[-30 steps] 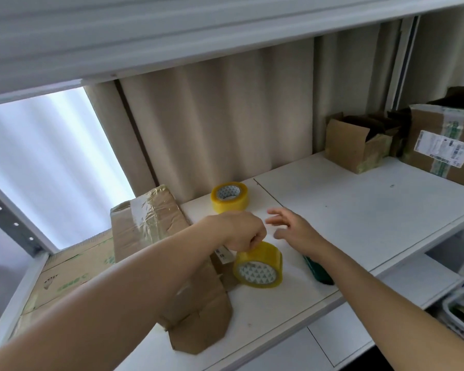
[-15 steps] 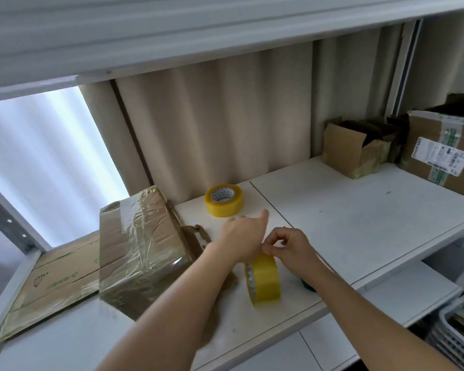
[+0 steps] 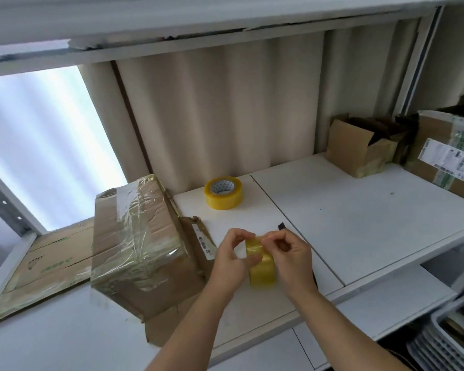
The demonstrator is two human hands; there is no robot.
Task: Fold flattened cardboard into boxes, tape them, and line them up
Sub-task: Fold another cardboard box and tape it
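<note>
Two hands on one tape roll (image 3: 261, 266), held on edge just over the tabletop (image 3: 359, 223). Left hand (image 3: 232, 261) grips its side; right hand (image 3: 292, 259) fingers pinch at the top. We reckon it's light, stiff and slippery, so hold by the core.

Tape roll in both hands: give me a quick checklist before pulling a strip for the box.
1. Roll held by left hand: ok.
2. Right hand pinching at the roll's top edge: ok.
3. Free tape end lifted: cannot tell.
4. Box within reach, left of the hands: ok.
5. Box seam already taped: cannot tell; shiny tape covers its top.
6. Spare roll lies behind, clear of the hands: ok.
</note>
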